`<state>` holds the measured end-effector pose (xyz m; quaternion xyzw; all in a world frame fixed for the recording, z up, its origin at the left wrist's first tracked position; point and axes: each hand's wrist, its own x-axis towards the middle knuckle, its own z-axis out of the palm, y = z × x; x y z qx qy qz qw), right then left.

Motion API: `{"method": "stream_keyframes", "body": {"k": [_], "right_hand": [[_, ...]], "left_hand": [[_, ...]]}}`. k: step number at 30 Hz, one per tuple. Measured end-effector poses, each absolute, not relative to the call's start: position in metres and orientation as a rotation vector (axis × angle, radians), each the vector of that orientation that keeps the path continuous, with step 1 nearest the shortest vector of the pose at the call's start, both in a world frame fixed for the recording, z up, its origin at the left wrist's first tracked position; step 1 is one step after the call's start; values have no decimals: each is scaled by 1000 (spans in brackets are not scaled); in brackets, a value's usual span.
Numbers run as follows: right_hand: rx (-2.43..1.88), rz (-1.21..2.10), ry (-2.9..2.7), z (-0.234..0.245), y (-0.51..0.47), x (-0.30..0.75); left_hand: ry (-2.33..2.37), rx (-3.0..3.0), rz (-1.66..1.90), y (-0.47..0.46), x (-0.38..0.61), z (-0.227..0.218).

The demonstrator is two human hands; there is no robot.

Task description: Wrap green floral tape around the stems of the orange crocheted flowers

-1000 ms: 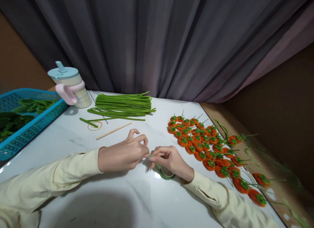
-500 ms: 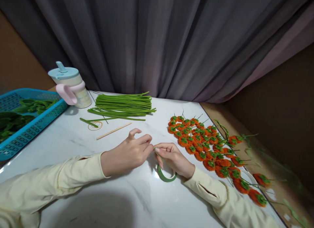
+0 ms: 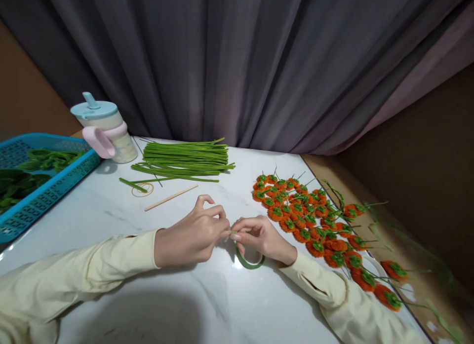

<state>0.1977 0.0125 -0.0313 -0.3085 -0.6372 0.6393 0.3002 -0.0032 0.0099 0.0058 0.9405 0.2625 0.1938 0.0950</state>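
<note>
You could read no text, label, brand, number or sign on anything that your head camera showed you.

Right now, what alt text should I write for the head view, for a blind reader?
The left hand and right hand meet at a small green strip over a white table, near a ring of green tape. Orange, green-topped pieces lie to the right, and green stems farther back.

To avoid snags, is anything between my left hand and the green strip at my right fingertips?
Nothing visible stands between your left hand and the green strip your right hand pinches; the green roll lies nearer you.
</note>
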Motion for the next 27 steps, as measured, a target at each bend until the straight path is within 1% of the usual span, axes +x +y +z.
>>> {"method": "stream_keyframes", "body": {"k": [4,8,13,15,17,19,23,25,27], "right_hand": [[-875,1403,-1903,-36,14,200],[-810,881,-2125,-47,16,201],[-616,239,-2286,-56,15,200],[-509,-17,-2346,-57,13,199],[-414,-202,-2372,-56,12,199],[-373,-283,-2363,-56,11,198],[-402,-285,-2348,-56,11,198],[-395,-271,-2361,-57,10,197],[-376,-260,-2362,-58,9,197]], "left_hand": [[724,2468,450,24,-2,-5],[649,2069,339,42,-2,-24],[505,1395,245,51,-3,-43],[480,1271,168,52,-4,-44],[465,1220,105,52,-3,-42],[458,1202,104,52,-3,-39],[462,1282,169,49,-1,-37],[497,1433,163,46,-1,-39],[569,1724,252,42,-2,-43]]}}
